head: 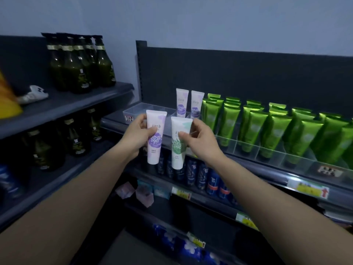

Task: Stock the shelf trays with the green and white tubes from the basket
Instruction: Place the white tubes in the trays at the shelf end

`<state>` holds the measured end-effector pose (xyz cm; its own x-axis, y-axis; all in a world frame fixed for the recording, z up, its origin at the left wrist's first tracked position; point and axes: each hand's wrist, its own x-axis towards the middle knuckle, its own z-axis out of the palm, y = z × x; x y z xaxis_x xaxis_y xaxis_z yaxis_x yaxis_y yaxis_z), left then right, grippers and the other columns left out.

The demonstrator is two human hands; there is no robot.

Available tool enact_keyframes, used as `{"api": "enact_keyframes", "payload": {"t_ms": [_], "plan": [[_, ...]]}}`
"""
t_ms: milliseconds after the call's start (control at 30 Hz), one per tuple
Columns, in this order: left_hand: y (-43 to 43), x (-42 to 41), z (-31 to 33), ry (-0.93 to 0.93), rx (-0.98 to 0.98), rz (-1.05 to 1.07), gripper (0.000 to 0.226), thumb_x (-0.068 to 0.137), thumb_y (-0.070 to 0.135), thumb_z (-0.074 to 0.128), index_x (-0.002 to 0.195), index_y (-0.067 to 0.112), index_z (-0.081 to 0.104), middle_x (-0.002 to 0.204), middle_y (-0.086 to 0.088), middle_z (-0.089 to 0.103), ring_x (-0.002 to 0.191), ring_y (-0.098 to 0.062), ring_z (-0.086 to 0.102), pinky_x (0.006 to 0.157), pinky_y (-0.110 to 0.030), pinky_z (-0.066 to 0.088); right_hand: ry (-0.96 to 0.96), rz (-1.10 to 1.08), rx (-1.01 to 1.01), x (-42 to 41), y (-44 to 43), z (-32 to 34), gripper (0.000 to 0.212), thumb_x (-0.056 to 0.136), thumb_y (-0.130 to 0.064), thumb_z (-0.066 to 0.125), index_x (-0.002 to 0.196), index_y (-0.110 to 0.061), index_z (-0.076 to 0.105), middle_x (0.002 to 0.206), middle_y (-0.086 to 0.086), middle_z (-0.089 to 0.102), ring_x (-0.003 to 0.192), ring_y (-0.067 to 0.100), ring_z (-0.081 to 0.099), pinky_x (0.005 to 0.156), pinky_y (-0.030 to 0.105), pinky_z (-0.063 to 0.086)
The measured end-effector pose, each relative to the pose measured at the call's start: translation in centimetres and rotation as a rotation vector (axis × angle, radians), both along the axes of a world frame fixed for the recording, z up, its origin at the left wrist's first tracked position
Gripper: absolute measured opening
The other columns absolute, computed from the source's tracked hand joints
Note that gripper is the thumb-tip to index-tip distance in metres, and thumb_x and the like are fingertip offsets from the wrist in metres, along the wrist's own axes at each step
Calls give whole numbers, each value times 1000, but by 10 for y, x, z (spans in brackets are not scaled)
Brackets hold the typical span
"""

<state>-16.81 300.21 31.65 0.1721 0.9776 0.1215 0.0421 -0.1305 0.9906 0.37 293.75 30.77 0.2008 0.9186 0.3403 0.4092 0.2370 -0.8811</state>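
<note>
Shelving: dark grey metal shelving [248, 73] stands under a pale wall; your basket is out of view.
Far-left tray: the clear plastic tray [137, 109] looks bare, so I judge it is yet to be filled.
Middle: two white tubes with purple print [181, 102] already stand upright on the shelf.
Right trays: rows of glossy green tubes [275, 127] fill these; stocking looks well along but unfinished.
Left grip: your left hand [137, 134] grasps a white tube with a purple label [155, 119], fingers wrapped round its middle, upright before the shelf edge.
Right grip: your right hand [200, 142] pinches a white tube with a green label [177, 155] between thumb and fingers, just beside the other tube; neither is placed yet.
</note>
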Motion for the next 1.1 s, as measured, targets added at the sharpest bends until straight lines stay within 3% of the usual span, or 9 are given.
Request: {"api": "enact_keyframes", "payload": {"t_ms": [67,167,333,467,600,733,933,1100], "plan": [[18,-2,9,-16,35,14,30,90,-5,55,114,12,53,87,-1,62,75,-17,61,65,-31,50,-21,-17,52,-1,20,10,30,84,-16,70,111,-19,59,87,7,63,72,15,55,76,44,54],[42,-6,24,-2,88,24,24,88,-6,57,104,11,55,85,0,64,74,-14,62,63,-24,52,-37,-57,92,-3,49,25,20,81,-14,72,93,-20,58,71,-2,56,64,12,50,70,42,53],[92,-16,46,-5,142,2,25,86,-6,60,90,18,57,88,-2,67,76,-14,64,64,-24,53,-66,-110,136,-11,94,51,16,81,-20,72,89,-17,60,68,-3,54,64,13,49,66,37,47],[136,-22,61,-9,160,-25,24,86,-5,60,95,17,58,95,-5,68,82,-16,66,73,-31,55,-101,-180,180,-21,128,73,15,81,-18,73,90,-16,61,77,2,63,70,15,56,73,38,51],[175,-22,71,-17,183,-66,28,86,-6,59,109,9,56,91,-2,66,80,-14,65,69,-28,55,-135,-278,171,-28,164,80,16,81,-17,73,91,-19,61,80,-9,65,79,15,63,80,41,55],[214,-19,73,-7,185,-102,25,85,-7,60,100,14,58,91,-1,67,81,-13,66,69,-28,55,-170,-360,165,-33,194,78,23,82,-15,72,97,-24,59,82,-12,63,81,16,64,82,42,55],[259,-8,66,18,212,-135,26,84,-10,60,90,15,56,84,0,64,76,-14,61,69,-30,54,-336,-490,124,-38,224,70,23,83,-14,69,100,-20,54,89,0,66,84,25,63,79,42,52],[281,-2,51,88,212,-176,24,84,-8,61,103,6,57,92,-5,65,84,-17,61,80,-33,53,-439,-532,27,-39,238,55,24,86,-11,62,107,-16,52,92,5,66,86,28,61,77,43,51]]}}
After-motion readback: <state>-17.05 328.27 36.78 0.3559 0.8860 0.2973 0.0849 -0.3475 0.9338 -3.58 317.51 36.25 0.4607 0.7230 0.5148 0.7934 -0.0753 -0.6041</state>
